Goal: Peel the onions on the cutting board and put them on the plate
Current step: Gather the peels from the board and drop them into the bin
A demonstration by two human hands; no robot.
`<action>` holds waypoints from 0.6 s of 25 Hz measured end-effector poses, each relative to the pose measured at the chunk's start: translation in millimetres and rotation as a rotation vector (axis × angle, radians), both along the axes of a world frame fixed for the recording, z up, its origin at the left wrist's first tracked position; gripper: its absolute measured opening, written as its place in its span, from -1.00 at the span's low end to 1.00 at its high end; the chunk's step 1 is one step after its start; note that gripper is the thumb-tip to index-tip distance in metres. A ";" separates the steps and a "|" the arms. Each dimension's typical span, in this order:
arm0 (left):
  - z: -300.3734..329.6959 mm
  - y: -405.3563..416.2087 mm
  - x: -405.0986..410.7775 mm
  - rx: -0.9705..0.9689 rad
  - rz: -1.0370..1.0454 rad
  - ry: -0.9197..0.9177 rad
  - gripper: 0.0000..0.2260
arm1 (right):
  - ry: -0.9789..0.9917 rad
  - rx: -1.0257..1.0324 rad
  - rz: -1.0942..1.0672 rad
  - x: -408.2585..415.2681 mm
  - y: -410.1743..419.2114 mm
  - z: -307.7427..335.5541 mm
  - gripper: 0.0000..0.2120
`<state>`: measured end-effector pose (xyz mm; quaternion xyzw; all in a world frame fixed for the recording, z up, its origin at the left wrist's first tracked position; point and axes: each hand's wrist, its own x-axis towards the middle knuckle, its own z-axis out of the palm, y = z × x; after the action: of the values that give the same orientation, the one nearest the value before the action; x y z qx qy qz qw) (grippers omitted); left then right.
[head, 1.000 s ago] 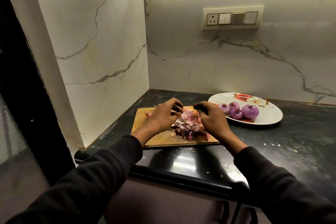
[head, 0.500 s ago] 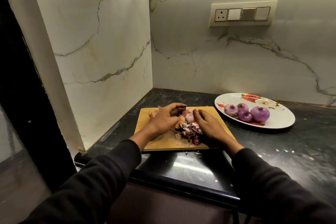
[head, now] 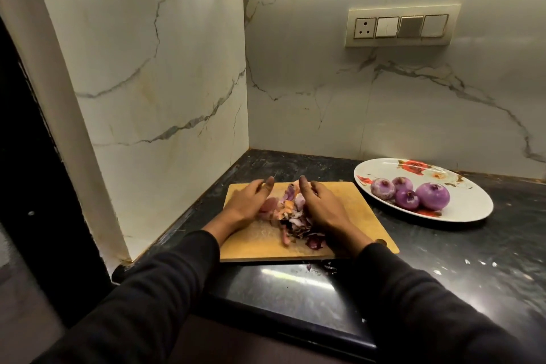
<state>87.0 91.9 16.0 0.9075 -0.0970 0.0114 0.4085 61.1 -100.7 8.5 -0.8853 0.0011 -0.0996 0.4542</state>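
Four peeled purple onions point(head: 433, 195) lie on the flowered plate point(head: 469, 210), right of the wooden cutting board point(head: 354, 207). We see the left hand point(head: 246, 201) and right hand point(head: 322, 205), fingers straight, flanking the onion peels point(head: 291, 216) on the board.

head camera looks down, forward.

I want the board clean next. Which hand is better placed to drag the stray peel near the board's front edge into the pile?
Probably the right hand: the stray peel lies just under its wrist.
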 end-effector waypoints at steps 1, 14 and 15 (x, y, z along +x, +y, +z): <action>0.4 -6.2 -1.1 -0.059 -0.056 0.008 -0.32 | -0.008 0.000 -0.003 3.8 6.4 -1.6 -0.19; 11.1 -22.9 13.4 -0.326 -0.194 0.065 -0.20 | -0.093 -0.491 0.233 -66.5 -27.6 -4.9 -0.05; 10.5 -26.2 16.8 -0.312 -0.209 0.053 -0.20 | -0.096 -0.571 0.209 -64.6 -22.9 -7.5 -0.06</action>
<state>103.9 65.7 26.4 0.8182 -0.1768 -0.0402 0.5456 -3.5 -123.5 1.0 -0.9668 -0.1394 -0.0902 0.1944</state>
